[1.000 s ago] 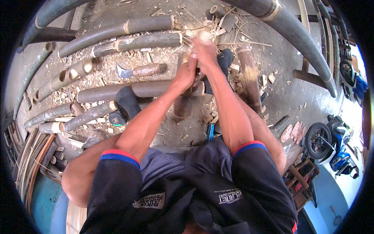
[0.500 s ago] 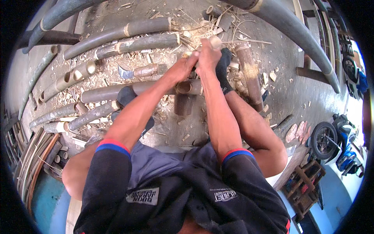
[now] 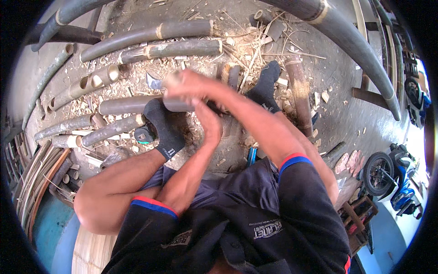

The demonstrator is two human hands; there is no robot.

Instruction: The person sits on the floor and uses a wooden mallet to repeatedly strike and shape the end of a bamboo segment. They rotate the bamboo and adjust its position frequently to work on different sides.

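Black lettered shirt [image 3: 315, 210], right hand [image 3: 188, 86] curled, left hand [image 3: 209, 120] part-hidden, holds unclear, bamboo [image 3: 127, 105] beneath

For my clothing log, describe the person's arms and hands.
The left sleeve and right sleeve are short and black, each with a red edge and a blue band. The left forearm and right forearm are bare. The left hand and right hand wear no gloves; blur hides whether there are rings.
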